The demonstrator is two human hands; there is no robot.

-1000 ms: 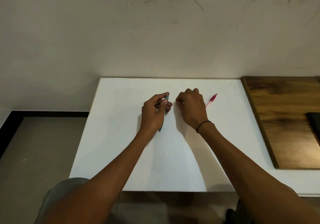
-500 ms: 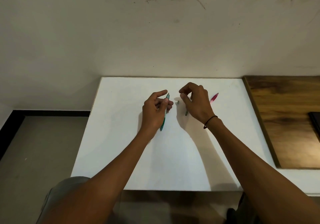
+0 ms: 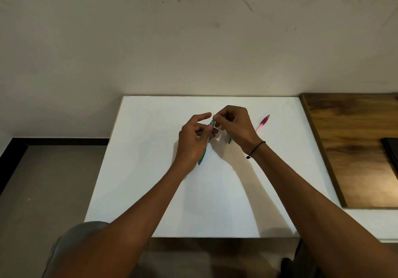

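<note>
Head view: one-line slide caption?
Left hand grips a green pen over the white table, right hand pinches its top end; a pink pen lies nearby.

1. In front of you is a white table, its far edge against the wall at 12 o'clock.
2. A pink pen lies flat on it at about 2 o'clock from the centre, slanted toward the far right corner.
3. A short green pen part shows near the centre, toward 1 o'clock; you cannot tell whether it rests on the top.
4. At 3 o'clock a wooden board lies along the table's right edge.
5. A dark flat object lies on that board, cut off by the picture's edge.
</note>
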